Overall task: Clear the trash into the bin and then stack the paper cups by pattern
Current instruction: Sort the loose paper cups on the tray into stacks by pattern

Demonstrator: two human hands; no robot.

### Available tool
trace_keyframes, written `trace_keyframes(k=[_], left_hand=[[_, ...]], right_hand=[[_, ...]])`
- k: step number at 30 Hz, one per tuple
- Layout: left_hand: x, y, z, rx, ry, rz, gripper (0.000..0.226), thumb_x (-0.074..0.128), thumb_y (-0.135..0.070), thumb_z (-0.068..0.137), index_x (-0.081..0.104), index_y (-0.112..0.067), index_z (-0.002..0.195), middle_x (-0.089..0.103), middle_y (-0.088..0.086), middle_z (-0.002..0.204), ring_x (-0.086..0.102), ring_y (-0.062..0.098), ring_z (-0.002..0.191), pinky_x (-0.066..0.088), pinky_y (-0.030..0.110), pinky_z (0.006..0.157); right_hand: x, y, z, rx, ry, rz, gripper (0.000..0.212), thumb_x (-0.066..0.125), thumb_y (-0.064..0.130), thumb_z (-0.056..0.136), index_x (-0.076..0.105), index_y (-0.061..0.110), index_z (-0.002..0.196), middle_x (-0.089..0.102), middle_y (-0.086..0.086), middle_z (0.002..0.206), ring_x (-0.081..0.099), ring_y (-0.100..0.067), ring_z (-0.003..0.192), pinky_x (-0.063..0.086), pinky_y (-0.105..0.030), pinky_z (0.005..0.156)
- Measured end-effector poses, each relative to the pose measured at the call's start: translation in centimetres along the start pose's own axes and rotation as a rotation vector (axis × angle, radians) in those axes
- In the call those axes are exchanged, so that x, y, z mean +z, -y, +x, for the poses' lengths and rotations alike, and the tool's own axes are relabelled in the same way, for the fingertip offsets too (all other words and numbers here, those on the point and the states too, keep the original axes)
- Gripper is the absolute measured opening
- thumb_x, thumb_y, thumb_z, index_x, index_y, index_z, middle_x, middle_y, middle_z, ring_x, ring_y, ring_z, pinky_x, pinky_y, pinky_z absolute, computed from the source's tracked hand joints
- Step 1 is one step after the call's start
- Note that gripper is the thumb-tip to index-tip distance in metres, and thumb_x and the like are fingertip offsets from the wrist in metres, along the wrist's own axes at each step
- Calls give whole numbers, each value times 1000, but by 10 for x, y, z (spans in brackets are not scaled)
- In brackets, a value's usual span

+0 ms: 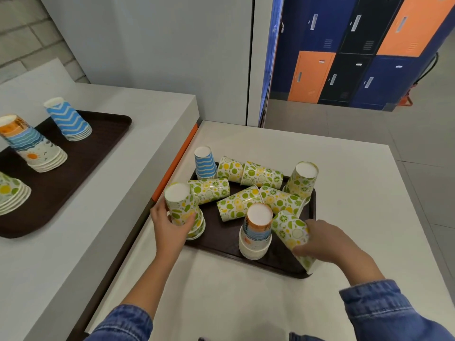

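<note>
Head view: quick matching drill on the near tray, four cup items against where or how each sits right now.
1 blue wave cup
2 left citrus stack
3 tilted citrus cup
4 sunset stack

A in right hand
B far corner of tray, untouched
C in left hand
D free-standing between hands

Pairs: 1-B, 2-C, 3-A, 4-D

Left hand (170, 226) gripping; right hand (322, 242) gripping; arms outstretched.

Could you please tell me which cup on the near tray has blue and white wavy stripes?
The upside-down blue wave cup at the far left corner of the near tray; the rest there are citrus-print, bar one sunset-print stack.
</note>
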State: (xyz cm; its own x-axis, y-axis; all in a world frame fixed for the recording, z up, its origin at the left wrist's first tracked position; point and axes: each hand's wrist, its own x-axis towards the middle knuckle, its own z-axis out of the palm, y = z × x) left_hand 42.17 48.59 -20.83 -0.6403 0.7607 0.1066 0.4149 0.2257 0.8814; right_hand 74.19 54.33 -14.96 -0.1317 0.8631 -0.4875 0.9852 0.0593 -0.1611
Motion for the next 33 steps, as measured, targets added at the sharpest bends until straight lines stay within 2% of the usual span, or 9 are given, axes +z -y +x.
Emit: trace_keyframes(k=[2,5,9,13,16,19,23,30,33], left_hand=[[4,4,-2,-6,31,32,75,86,-15,65,47,-5,128,38,7,125,50,20,113,42,28,92],[8,10,-4,-33,67,58,69,86,-12,63,48,-2,120,40,10,121,50,21,112,43,28,94],[9,12,-5,-97,92,-5,80,85,-10,64,41,-8,132,47,10,130,50,20,117,42,28,92],[7,12,-6,-137,120,8,87,86,-17,64,38,-15,136,54,8,132,54,26,117,47,34,91],[4,10,-6,-141,123,44,89,87,-21,62,38,-17,135,56,7,129,56,26,115,49,36,91],[-1,5,-4,-151,110,33,89,88,-23,60,39,-19,135,57,6,128,57,25,115,50,39,92],[-11,-14,-3,-128,104,-17,87,87,-19,61,41,-17,134,58,2,121,56,18,107,48,32,88],[-24,-62,16,-5,51,-172,81,88,-14,61,45,-17,129,58,-5,115,60,16,105,51,36,89],[-10,-97,28,58,58,-253,83,89,-21,58,45,-18,127,59,-11,110,61,11,104,52,32,88]], right_hand=[[-12,-2,-7,-3,-7,4,65,69,55,64,50,20,116,56,2,104,57,-16,90,48,-27,72],[-31,-4,-22,-15,-14,35,61,70,52,64,51,22,115,58,3,102,58,-16,89,49,-28,73],[-60,-3,-40,-65,-74,183,51,75,44,66,51,28,107,60,7,96,59,-14,85,47,-26,69],[-83,-6,-33,-145,-237,642,62,80,30,69,50,27,123,62,3,107,62,-18,94,52,-35,80],[-98,-8,-4,-200,-376,1043,62,79,21,73,50,17,128,63,-2,112,65,-19,97,53,-31,72],[-105,-6,30,-171,-567,1230,64,80,20,72,47,13,126,60,-2,118,62,-17,103,53,-29,77],[-91,-8,68,-118,-689,1183,76,82,12,69,39,11,131,52,0,120,52,-14,108,51,-35,90],[-51,-24,107,-86,-542,1030,81,85,12,65,39,11,130,53,-7,126,51,-16,107,50,-44,93],[-39,-27,114,-67,-484,961,81,84,11,65,38,11,131,54,-7,124,54,-19,107,50,-39,88]])
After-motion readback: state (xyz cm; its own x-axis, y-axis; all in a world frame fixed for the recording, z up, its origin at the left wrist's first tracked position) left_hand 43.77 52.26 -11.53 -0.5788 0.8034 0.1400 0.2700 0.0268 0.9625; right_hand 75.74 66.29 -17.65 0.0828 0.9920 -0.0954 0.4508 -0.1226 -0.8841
